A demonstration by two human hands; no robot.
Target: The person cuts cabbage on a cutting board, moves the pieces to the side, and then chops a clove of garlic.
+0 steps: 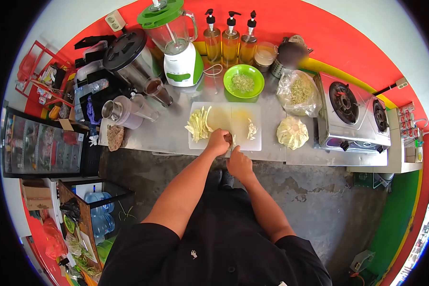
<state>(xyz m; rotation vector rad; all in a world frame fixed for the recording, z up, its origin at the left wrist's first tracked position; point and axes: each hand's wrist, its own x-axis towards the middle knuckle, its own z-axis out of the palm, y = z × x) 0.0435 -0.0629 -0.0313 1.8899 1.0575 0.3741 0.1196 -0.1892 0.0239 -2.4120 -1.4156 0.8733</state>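
Observation:
On the white cutting board (pixel 224 144), my left hand (pixel 219 142) is closed over cabbage, pressing it to the board near the front edge; the fingers mostly hide the piece. My right hand (pixel 240 164) is closed at the board's front edge, index finger stretched forward along what looks like a knife, its blade barely visible. Left of my hands lies a pile of cabbage strips (pixel 199 124). A small heap of finely cut cabbage (pixel 251 129) lies on the right of the board. Farther right, a cabbage head (pixel 292 133) rests on the steel counter.
Behind the board stands a green bowl (pixel 244 81) with shredded cabbage. A clear plastic bag (pixel 299 93) of shreds sits beside the gas stove (pixel 352 112). A blender (pixel 178 57), pump bottles (pixel 230 45) and a plastic jug (pixel 124 110) line the counter.

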